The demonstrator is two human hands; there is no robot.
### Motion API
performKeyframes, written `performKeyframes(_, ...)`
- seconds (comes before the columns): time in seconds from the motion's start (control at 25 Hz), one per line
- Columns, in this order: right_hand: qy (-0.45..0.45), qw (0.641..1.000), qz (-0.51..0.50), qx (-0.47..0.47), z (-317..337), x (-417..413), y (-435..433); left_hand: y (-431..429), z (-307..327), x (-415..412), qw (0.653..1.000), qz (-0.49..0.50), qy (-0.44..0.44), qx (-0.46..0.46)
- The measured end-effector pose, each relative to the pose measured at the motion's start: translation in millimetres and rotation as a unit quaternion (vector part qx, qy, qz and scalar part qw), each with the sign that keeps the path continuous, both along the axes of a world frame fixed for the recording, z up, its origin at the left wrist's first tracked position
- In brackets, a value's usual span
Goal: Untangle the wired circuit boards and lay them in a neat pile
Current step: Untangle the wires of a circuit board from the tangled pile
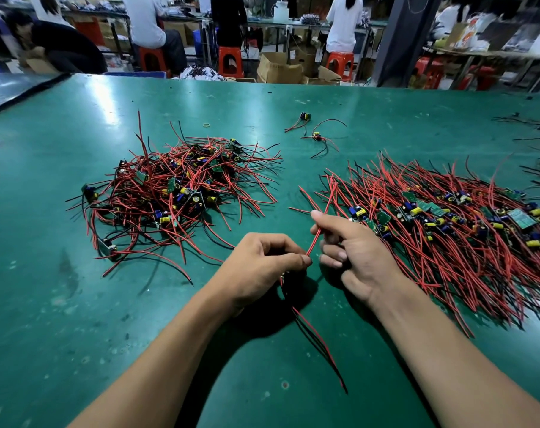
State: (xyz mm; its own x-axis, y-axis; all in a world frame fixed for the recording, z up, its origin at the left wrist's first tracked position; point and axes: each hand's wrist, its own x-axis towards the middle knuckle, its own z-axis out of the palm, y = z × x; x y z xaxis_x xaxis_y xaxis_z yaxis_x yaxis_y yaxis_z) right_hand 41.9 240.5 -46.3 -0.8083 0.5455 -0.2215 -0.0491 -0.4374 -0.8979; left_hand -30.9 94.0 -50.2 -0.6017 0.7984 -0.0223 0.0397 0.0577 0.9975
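Note:
A tangled heap of small green circuit boards with red and black wires (173,189) lies on the left of the green table (61,304). A spread, ordered pile of the same wired boards (447,223) lies on the right. My left hand (262,267) is curled round one wired board, which is hidden in the fist; its red and black tails (318,341) hang toward me. My right hand (352,251) pinches that board's red wire (316,239) between thumb and forefinger, just left of the ordered pile.
Two loose wired boards (316,137) lie farther back near the table's middle, with a small yellow ring (206,125) beside them. More wires lie at the far right edge (537,168). Beyond the table, people sit on red stools among cardboard boxes.

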Motion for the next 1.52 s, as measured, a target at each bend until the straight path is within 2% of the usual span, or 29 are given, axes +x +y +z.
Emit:
performKeyframes(0.24, 0.031, 0.995, -0.005, -0.091, 5.3, -0.7, 3.4, -1.4, 2.6, -0.7, 1.000, -0.018, -0.015, -0.002)
performKeyframes(0.72, 0.036, 0.993, -0.015, -0.107, 9.5, 0.8, 5.6, -7.2, 4.0, -2.7, 0.998, -0.065, 0.000, -0.028)
performKeyframes(1.2, 0.061, 0.979, -0.044, -0.192, 13.2, 2.3, 12.2, -10.7, 3.5, -6.7, 0.997, -0.063, -0.005, -0.033)
performKeyframes(1.28, 0.052, 0.989, -0.042, -0.130, 11.7, 2.1, 11.3, -9.2, 3.2, -5.4, 0.999, -0.046, -0.004, -0.029)
performKeyframes(1.36, 0.035, 0.999, -0.026, -0.020, 6.6, 2.0, 6.7, -7.0, 1.5, -4.1, 1.000, -0.003, -0.027, -0.016)
performKeyframes(1.44, 0.020, 0.997, 0.029, 0.065, -1.4, 3.2, -0.6, -5.4, -0.5, -3.3, 0.998, 0.038, -0.054, -0.006)
performKeyframes(1.52, -0.007, 0.989, 0.109, 0.104, -6.7, 4.5, -7.9, -5.2, -1.7, -3.0, 0.997, 0.054, -0.063, 0.002)
